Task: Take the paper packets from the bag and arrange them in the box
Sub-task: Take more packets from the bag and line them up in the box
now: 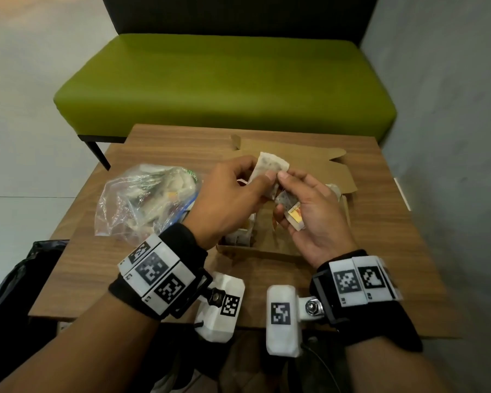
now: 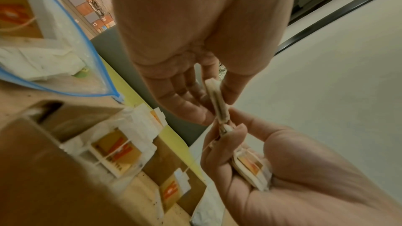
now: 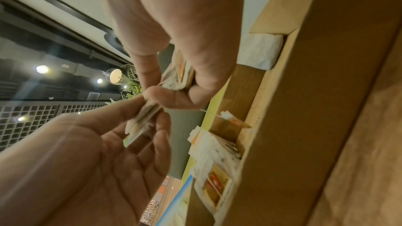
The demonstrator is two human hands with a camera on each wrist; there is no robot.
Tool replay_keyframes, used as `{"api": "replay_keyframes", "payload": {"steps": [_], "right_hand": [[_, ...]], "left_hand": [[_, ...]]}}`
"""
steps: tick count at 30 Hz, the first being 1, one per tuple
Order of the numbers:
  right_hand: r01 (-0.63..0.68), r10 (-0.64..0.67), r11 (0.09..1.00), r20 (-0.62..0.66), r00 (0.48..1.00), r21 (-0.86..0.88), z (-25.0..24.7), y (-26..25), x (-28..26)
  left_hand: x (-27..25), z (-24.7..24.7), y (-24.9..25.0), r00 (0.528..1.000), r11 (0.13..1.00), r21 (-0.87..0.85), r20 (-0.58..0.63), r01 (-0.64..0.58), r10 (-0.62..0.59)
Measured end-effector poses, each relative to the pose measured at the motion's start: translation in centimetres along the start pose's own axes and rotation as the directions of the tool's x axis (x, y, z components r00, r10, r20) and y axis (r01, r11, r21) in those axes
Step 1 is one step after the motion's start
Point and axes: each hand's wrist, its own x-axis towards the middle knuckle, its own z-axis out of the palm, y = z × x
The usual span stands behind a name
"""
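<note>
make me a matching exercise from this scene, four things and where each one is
Things:
1. plastic bag
2. cardboard box
3. paper packet
4. green bench

Places:
A. behind the table
B. pinched between both hands
C. on the table, left of the box
D. on the table, under the hands

Pairs: 1-C, 2-D, 3-B, 4-A

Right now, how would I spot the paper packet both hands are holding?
On the wooden table, look above the open cardboard box, right of the plastic bag. The packet is held in the air between the left hand and right hand, unlike those lying in the box.
</note>
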Motion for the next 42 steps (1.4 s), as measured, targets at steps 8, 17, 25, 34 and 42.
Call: {"api": "replay_keyframes", "payload": {"steps": [8, 17, 25, 34, 42], "right_hand": [[0.007, -0.008, 1.000, -0.034, 0.999, -0.013, 0.0, 0.2, 0.1], [0.018, -0.007, 0.985, 0.064, 0.998, -0.172, -0.3, 0.2, 0.1], [0.012, 0.005, 0.946, 0.052, 0.999, -0.325, -0.5, 1.0, 0.3], [0.033, -0.025, 0.894, 0.024, 0.999, -0.447, -0.6, 1.3, 0.3], [0.073, -0.094, 0.900, -0.029, 0.995, -0.431, -0.9, 1.0, 0.4]], "left_hand": [[0.2, 0.0, -0.4, 0.996, 0.996, 0.086, -0.086, -0.032, 0.040], [0.3, -0.5, -1.0, 0.994, 1.000, 0.003, -0.105, -0.025, 0.025], [0.3, -0.7, -0.8, 0.992, 1.000, -0.015, -0.125, -0.021, 0.019], [0.9, -1.6, -1.4, 0.979, 0.994, -0.104, -0.201, -0.029, 0.007], [0.8, -1.9, -0.9, 0.997, 0.983, -0.173, -0.049, 0.059, -0.068]]}}
